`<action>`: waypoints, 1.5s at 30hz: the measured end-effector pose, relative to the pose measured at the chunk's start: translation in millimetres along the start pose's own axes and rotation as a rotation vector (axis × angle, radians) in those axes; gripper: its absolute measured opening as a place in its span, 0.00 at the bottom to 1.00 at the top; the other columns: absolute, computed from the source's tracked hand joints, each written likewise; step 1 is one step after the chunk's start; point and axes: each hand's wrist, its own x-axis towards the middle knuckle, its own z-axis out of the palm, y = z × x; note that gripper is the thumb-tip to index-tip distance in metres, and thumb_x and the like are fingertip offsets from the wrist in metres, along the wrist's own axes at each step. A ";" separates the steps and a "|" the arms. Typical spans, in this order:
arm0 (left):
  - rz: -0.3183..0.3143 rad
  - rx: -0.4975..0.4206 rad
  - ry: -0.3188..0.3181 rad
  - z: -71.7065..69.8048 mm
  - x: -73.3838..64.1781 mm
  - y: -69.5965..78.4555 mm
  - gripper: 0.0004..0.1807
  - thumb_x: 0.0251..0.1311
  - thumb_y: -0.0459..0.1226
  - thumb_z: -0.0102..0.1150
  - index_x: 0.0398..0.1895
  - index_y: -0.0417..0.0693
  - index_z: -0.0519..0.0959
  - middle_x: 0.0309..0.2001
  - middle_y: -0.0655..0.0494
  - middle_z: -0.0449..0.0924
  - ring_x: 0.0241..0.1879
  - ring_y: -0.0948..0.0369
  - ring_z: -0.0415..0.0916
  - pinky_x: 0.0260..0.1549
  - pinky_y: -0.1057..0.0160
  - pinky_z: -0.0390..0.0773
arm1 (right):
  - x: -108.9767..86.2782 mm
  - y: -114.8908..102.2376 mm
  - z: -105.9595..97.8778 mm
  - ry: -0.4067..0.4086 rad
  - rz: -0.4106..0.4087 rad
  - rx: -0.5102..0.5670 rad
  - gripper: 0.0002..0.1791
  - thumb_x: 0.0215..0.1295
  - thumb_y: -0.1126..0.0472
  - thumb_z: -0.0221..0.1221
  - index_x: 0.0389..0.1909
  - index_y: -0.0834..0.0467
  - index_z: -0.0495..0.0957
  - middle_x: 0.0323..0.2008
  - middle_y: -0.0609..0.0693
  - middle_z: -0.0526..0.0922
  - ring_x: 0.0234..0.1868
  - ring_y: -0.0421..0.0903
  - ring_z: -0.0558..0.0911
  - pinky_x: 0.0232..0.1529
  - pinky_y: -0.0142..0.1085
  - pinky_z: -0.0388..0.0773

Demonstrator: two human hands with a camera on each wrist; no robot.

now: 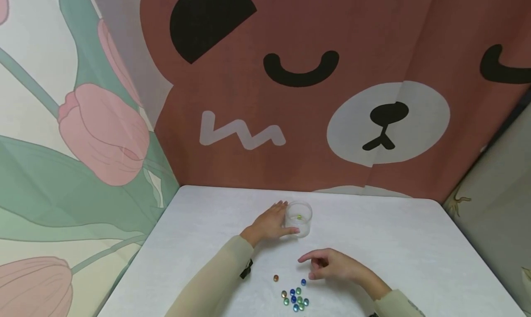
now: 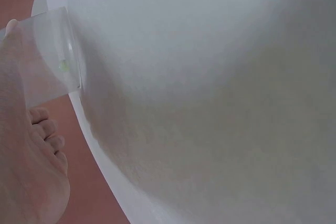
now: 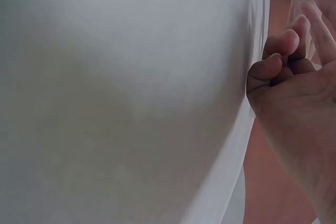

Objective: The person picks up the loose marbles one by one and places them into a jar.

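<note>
A clear cup stands near the table's back edge, with a small yellow-green marble inside it. My left hand holds the cup from the left, thumb across its near side and fingers along its far left side. In the left wrist view the thumb lies against the clear wall. My right hand hovers over the table, nearer to me than the cup. Its index finger points left, the other fingers are bent, and nothing shows between finger and thumb. Close below it sits a dark blue marble.
Several blue, green and amber glass marbles lie in a loose cluster at the front of the white table. One amber marble lies apart, to the upper left. A printed bear curtain hangs behind the table.
</note>
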 end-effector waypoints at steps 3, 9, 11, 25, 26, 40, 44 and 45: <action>0.006 0.005 0.002 0.6 0.7 -1.8 0.59 0.58 0.75 0.49 0.81 0.45 0.51 0.81 0.50 0.50 0.80 0.54 0.46 0.78 0.54 0.53 | -0.4 -0.8 1.0 -0.019 0.006 -0.023 0.22 0.64 0.59 0.69 0.58 0.56 0.82 0.28 0.40 0.76 0.28 0.32 0.70 0.29 0.24 0.68; 0.017 0.005 0.005 0.4 0.3 -2.5 0.60 0.58 0.75 0.48 0.81 0.44 0.51 0.81 0.48 0.51 0.80 0.53 0.47 0.78 0.53 0.54 | 0.6 -2.3 2.7 -0.035 0.022 -0.055 0.21 0.63 0.58 0.69 0.58 0.54 0.83 0.29 0.41 0.77 0.29 0.32 0.71 0.30 0.25 0.69; 0.019 0.010 0.006 0.4 0.5 -2.5 0.60 0.58 0.75 0.48 0.81 0.44 0.51 0.81 0.48 0.51 0.80 0.53 0.47 0.78 0.53 0.54 | 1.0 -1.9 3.3 -0.036 0.025 -0.063 0.21 0.63 0.58 0.70 0.58 0.53 0.83 0.29 0.41 0.77 0.29 0.32 0.71 0.30 0.25 0.69; 0.021 0.018 0.008 -0.6 2.3 -2.0 0.59 0.58 0.75 0.50 0.81 0.43 0.52 0.80 0.50 0.53 0.80 0.53 0.48 0.77 0.54 0.55 | 4.6 -2.3 6.4 -0.051 -0.005 -0.160 0.22 0.61 0.56 0.72 0.56 0.50 0.84 0.26 0.38 0.74 0.27 0.30 0.70 0.30 0.25 0.69; 0.020 0.019 0.008 -0.8 2.4 -1.9 0.59 0.59 0.74 0.50 0.81 0.43 0.52 0.80 0.49 0.52 0.80 0.53 0.48 0.77 0.54 0.55 | 5.3 -2.6 6.7 -0.052 -0.003 -0.172 0.22 0.60 0.56 0.72 0.57 0.49 0.84 0.25 0.38 0.74 0.27 0.30 0.69 0.30 0.25 0.69; 0.004 0.008 0.009 1.5 1.8 -0.8 0.59 0.58 0.74 0.51 0.81 0.44 0.53 0.80 0.50 0.53 0.80 0.54 0.48 0.77 0.54 0.55 | 9.6 -10.0 12.1 -0.059 0.055 -0.220 0.20 0.58 0.60 0.73 0.53 0.48 0.87 0.24 0.38 0.73 0.26 0.32 0.68 0.29 0.26 0.67; 0.004 0.003 0.006 1.7 2.3 -1.0 0.59 0.58 0.74 0.51 0.81 0.44 0.53 0.80 0.50 0.53 0.80 0.53 0.48 0.78 0.53 0.54 | 9.7 -9.7 13.6 -0.047 0.057 -0.224 0.19 0.57 0.61 0.73 0.51 0.48 0.87 0.25 0.40 0.74 0.26 0.32 0.69 0.29 0.27 0.68; 0.005 0.004 0.005 1.9 2.4 -1.3 0.59 0.59 0.74 0.51 0.81 0.44 0.53 0.80 0.50 0.52 0.80 0.53 0.48 0.78 0.53 0.54 | 9.5 -9.8 13.9 -0.043 0.054 -0.224 0.19 0.57 0.61 0.73 0.51 0.48 0.88 0.25 0.40 0.74 0.26 0.32 0.69 0.29 0.27 0.68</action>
